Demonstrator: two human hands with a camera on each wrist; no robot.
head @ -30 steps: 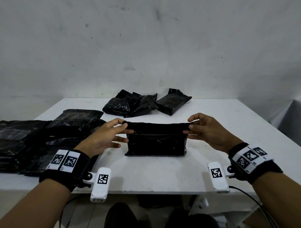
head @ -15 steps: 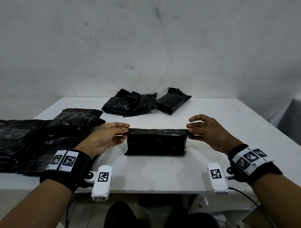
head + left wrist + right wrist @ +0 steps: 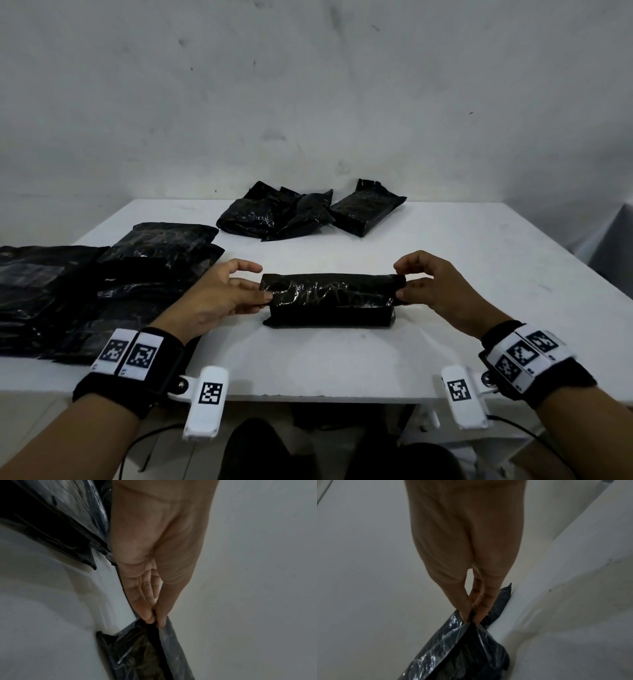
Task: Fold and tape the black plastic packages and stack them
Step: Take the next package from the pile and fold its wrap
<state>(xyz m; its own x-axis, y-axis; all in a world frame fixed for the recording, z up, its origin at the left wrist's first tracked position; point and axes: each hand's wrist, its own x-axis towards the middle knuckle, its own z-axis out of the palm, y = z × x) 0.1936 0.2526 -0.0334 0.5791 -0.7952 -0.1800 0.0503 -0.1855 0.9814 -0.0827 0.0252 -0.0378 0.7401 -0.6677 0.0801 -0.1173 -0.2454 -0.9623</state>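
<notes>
White table (image 3: 479, 274) sitting against a scuffed, grey-white wall (image 3: 308, 102); dim, even light falling across both; dark space showing under the table's near edge.

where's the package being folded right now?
Head view: the package sits centre-front on the white table, pinched at its ends by the left hand and right hand.

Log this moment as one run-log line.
step: folding | left hand: pinches package | right hand: pinches package | tape: none seen
</notes>
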